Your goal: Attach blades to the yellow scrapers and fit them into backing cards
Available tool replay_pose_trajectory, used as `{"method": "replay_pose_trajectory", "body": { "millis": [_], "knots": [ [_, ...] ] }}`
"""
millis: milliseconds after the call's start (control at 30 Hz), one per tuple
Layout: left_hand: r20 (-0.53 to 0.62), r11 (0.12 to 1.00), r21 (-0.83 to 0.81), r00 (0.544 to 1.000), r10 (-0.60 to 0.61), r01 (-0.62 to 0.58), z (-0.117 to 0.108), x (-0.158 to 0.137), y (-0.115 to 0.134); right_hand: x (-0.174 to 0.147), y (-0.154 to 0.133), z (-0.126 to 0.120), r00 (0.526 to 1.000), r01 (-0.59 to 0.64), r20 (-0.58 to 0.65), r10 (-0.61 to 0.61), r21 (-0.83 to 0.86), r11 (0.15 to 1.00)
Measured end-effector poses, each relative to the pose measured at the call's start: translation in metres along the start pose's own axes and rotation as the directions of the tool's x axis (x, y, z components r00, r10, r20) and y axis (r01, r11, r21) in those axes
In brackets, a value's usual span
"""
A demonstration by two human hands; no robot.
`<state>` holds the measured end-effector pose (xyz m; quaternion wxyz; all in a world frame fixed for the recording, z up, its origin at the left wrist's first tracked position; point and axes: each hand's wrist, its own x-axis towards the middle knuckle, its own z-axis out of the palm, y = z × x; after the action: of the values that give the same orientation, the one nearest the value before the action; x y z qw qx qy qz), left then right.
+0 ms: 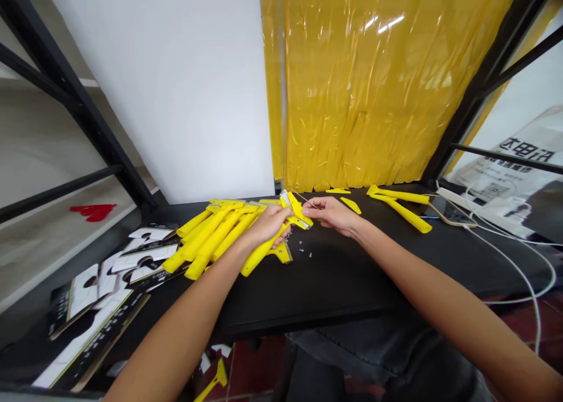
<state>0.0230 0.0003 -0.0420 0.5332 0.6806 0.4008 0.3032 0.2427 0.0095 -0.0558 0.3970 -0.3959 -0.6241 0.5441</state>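
My left hand [269, 225] is closed around a yellow scraper [295, 208], whose head with its metal edge points away from me. Close against that head, my right hand [333, 215] pinches a thin metal rod-like tool [307, 201]; its exact kind is too small to make out. Several yellow scrapers [211, 238] lie piled beside and under my left wrist. Below the hands, a few small screws [310, 255] are scattered on the black tabletop [352, 285].
Loose yellow blade covers [350, 205] and two yellow handles [404, 208] lie at the right. Beyond them are a phone [455, 213] and white cables [528, 279]. Printed cards [101, 326] are heaped at left. A white panel [176, 85] and yellow film [360, 97] stand behind.
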Motion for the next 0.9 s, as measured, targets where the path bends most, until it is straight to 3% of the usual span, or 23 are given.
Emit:
{"method": "replay_pose_trajectory", "body": {
  "millis": [133, 267, 400, 567, 733, 900],
  "knots": [
    [0.043, 0.998, -0.060, 0.999, 0.022, -0.020, -0.001, -0.001, 0.002, -0.002, -0.002, 0.007, 0.998, 0.037, -0.054, -0.041, -0.074, 0.997],
    [0.057, 0.999, 0.027, 0.998, 0.019, -0.021, 0.001, -0.006, 0.008, -0.003, -0.005, 0.013, 0.990, 0.095, -0.089, -0.112, -0.182, 0.979],
    [0.085, 0.998, 0.057, 0.996, 0.023, -0.028, -0.001, -0.004, 0.007, -0.002, -0.005, 0.015, 0.980, 0.152, -0.100, -0.172, -0.183, 0.971],
    [0.144, 0.992, -0.125, 0.989, 0.033, -0.015, -0.005, 0.001, 0.000, 0.000, -0.002, 0.015, 0.988, 0.090, -0.115, -0.103, -0.113, 0.990],
    [0.062, 0.992, -0.117, 0.997, 0.051, -0.043, 0.000, 0.000, 0.001, -0.001, 0.000, 0.017, 0.996, 0.041, -0.077, -0.043, -0.020, 0.999],
    [0.084, 0.989, -0.139, 0.995, 0.062, -0.050, -0.002, -0.001, 0.000, -0.001, 0.003, 0.017, 1.000, -0.022, 0.005, 0.021, 0.130, 0.991]
  ]
}}
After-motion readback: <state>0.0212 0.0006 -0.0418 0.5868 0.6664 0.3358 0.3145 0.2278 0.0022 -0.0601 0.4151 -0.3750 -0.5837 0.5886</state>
